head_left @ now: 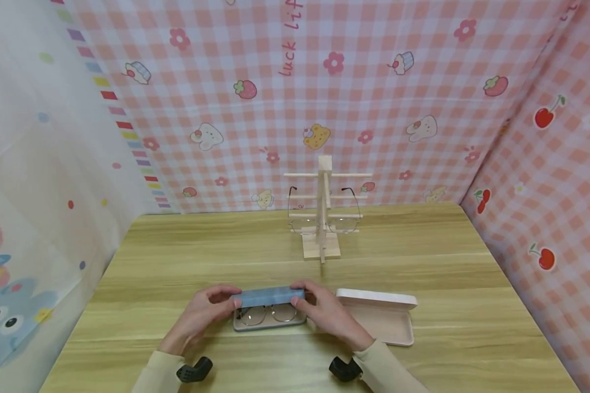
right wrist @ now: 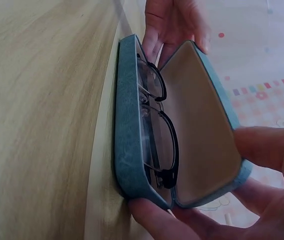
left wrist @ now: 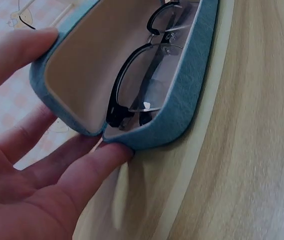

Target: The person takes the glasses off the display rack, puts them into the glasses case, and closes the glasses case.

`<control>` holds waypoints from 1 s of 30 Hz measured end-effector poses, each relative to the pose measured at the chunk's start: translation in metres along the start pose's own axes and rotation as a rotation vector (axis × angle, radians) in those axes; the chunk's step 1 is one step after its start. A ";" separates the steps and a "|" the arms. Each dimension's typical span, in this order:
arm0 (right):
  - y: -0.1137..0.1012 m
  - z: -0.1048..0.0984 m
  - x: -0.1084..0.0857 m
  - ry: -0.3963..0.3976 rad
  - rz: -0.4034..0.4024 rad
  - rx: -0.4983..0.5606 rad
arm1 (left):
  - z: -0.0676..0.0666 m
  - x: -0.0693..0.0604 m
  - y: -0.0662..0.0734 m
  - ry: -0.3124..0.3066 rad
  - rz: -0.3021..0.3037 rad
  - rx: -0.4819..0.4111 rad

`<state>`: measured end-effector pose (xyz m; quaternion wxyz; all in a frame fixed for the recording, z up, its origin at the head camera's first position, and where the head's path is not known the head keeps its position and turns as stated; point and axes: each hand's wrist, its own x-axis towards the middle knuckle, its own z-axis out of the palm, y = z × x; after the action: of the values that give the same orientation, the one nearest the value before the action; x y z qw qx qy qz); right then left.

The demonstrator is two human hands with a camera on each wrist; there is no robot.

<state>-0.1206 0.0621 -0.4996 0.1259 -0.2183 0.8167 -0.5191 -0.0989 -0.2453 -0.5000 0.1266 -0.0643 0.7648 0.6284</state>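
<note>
A blue glasses case (head_left: pixel 268 296) lies with its lid raised on the table in front of me. Inside sits a pair of glasses (head_left: pixel 255 315) with dark upper rims and clear lenses. At the case's left end my left hand (head_left: pixel 204 308) grips it, thumb (left wrist: pixel 26 45) on the lid's rim and another finger against the lower half. My right hand (head_left: pixel 324 311) holds the opposite end the same way, its thumb (right wrist: pixel 262 145) on the lid's edge. The beige lining (right wrist: pixel 197 120) shows in both wrist views.
To the right stands an open white glasses case (head_left: pixel 376 297), close to my right hand. Behind, a wooden display stand (head_left: pixel 325 191) carries a thin-framed pair of glasses (head_left: pixel 345 225). Patterned cloth (head_left: pixel 295 109) hangs along the back of the wooden table (head_left: pixel 177 245).
</note>
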 end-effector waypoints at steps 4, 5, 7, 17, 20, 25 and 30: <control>0.002 -0.002 -0.001 -0.028 0.018 0.017 | -0.004 0.000 -0.001 -0.059 0.039 0.023; 0.003 -0.002 -0.001 -0.030 0.018 0.018 | -0.004 -0.001 -0.001 -0.069 0.048 0.031; 0.004 -0.001 0.000 -0.029 0.005 -0.010 | -0.005 -0.001 -0.001 -0.083 0.070 0.058; 0.004 0.001 -0.001 0.013 -0.049 -0.152 | -0.006 -0.004 -0.002 -0.128 0.153 0.177; 0.004 0.003 -0.002 0.010 -0.050 -0.160 | -0.006 -0.005 -0.003 -0.138 0.171 0.170; 0.004 0.006 -0.003 -0.014 -0.032 -0.190 | -0.002 -0.008 -0.006 -0.163 0.165 0.096; 0.002 0.009 -0.004 -0.042 -0.061 -0.252 | 0.005 -0.010 -0.001 -0.151 0.168 0.183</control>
<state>-0.1136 0.0583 -0.5056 0.0990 -0.2680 0.8655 -0.4114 -0.0889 -0.2416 -0.4993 0.1360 0.0593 0.8099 0.5674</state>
